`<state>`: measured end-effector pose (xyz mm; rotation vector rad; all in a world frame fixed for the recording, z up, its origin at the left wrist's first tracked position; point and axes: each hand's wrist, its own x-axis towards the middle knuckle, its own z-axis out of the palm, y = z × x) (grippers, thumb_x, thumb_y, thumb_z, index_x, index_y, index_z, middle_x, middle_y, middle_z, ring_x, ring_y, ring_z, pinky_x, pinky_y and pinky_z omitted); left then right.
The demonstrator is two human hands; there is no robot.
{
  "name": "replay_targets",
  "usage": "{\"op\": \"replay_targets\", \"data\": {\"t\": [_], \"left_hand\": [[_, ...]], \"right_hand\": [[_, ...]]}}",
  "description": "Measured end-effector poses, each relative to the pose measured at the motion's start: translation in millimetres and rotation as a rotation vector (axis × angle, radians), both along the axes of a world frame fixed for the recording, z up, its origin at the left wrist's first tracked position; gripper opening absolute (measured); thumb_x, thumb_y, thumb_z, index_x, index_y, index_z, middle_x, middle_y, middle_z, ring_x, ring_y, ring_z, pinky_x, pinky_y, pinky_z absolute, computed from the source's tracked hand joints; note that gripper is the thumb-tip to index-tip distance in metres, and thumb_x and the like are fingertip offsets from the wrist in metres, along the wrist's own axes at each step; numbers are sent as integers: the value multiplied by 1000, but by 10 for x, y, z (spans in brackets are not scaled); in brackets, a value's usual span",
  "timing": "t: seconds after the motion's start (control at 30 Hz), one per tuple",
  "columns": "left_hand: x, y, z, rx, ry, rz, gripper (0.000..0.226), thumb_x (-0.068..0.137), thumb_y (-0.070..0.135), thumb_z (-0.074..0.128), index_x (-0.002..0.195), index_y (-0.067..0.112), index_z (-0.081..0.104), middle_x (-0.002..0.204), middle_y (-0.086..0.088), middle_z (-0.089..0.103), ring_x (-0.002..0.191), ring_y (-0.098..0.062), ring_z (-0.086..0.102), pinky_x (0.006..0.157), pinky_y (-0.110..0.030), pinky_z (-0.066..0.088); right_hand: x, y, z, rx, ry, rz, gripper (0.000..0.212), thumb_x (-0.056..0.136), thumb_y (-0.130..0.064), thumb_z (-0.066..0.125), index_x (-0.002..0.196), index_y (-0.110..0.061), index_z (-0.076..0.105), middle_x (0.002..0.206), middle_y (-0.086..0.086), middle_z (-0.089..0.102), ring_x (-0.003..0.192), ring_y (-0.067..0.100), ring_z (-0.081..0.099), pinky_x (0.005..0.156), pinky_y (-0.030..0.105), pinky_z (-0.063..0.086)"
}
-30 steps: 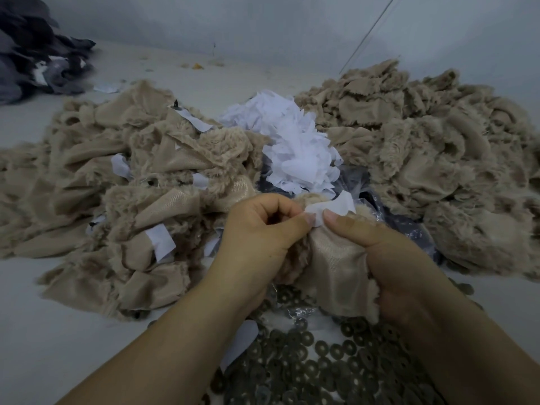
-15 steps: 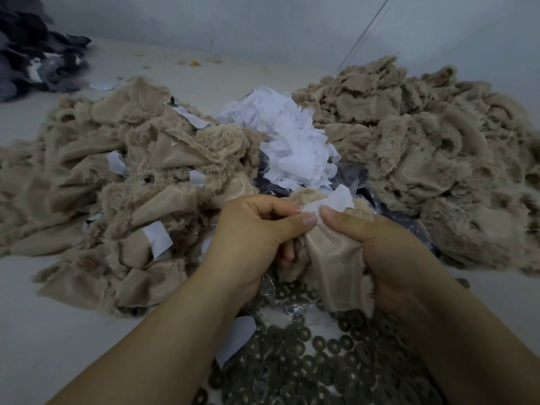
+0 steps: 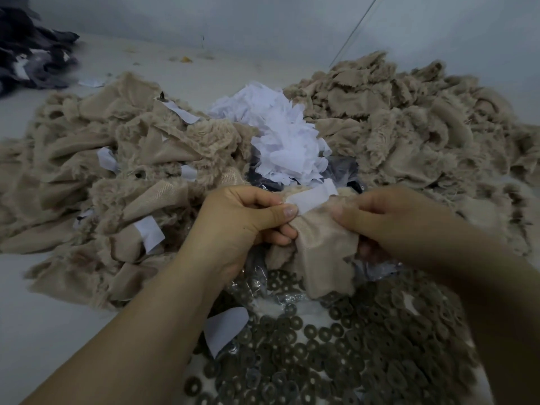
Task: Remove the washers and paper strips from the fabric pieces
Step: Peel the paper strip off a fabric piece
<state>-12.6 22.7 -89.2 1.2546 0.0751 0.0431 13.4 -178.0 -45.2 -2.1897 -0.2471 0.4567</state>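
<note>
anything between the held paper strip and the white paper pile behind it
Nothing visible blocks it. The paper strip, pinched by the left hand on the fabric piece that the right hand grips, sits just before the white paper pile, only open air between.

Wall: plain pale grey-blue wall (image 3: 263, 21) runs across the back.
Surface: pale surface (image 3: 35, 325), matt, meets the wall.
Cord: thin line (image 3: 355, 30) slants across the wall, upper right.
Far left: dark grey cloth heap (image 3: 26, 51).
Light: dim, cool, even.
</note>
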Motion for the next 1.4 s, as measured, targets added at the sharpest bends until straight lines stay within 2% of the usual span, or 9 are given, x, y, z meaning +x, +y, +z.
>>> {"op": "replay_targets", "data": {"t": [0.13,0.33,0.47,0.67,0.77,0.87,1.13,1.3,1.4], "left_hand": [[7,38,18,13,15,-25,20,57,4,74,73,-6,67,55,-18,64,46,-20,63,44,-21,51],[9,52,41,42,26,-59,11,54,4,75,63,2,69,54,-18,63,45,-20,63,43,-21,51],[22,139,57,49,1,-55,10,54,7,75,62,3,71,55,-16,64,44,-19,62,42,-20,50],[28,170,62,62,2,-82,11,53,9,77,62,5,72,56,-17,64,45,-19,62,42,-21,50],[30,181,64,56,-2,-83,13,51,9,78,62,5,73,56,-18,64,44,-20,62,42,-21,50],[21,185,71,57,-7,-100,18,48,12,80,62,5,73,55,-18,64,44,-20,62,42,-21,50],[9,213,104,25,-54,-52,11,51,12,78,59,7,73,53,-15,63,44,-19,60,42,-21,48],[9,299,135,18,-104,-21,9,53,14,78,60,10,74,53,-12,63,45,-17,60,43,-20,47],[5,310,136,39,-118,-57,7,55,14,78,60,11,74,54,-13,64,45,-17,60,43,-20,48]], "right_hand": [[-49,-234,165,-655,41,283,19,89,-30,71,74,-20,77,60,-11,72,52,0,68,46,10,48],[-149,-38,46,-941,-122,495,18,78,-33,78,82,-16,79,74,2,75,71,13,71,70,29,61],[-94,13,37,-907,-354,334,30,84,-43,69,78,-14,72,73,2,70,71,15,66,67,29,56],[-11,222,-73,-679,-451,144,35,90,-15,58,61,-21,40,64,-6,42,57,10,40,48,20,27],[66,398,-188,-830,-217,255,13,99,-16,52,103,-9,62,109,10,60,105,28,59,82,27,47],[118,464,-251,-934,-110,380,43,103,-22,48,142,-3,44,149,15,43,136,27,43,106,25,31],[59,393,-332,-739,-320,250,33,103,-14,45,132,-5,56,134,12,58,122,22,54,76,17,27],[4,335,-487,-615,-541,194,26,90,-21,56,113,-19,66,116,3,61,104,26,61,84,37,52],[63,313,-572,-641,-548,186,28,89,-18,58,115,-16,68,118,7,60,103,30,61,82,41,53]]}}
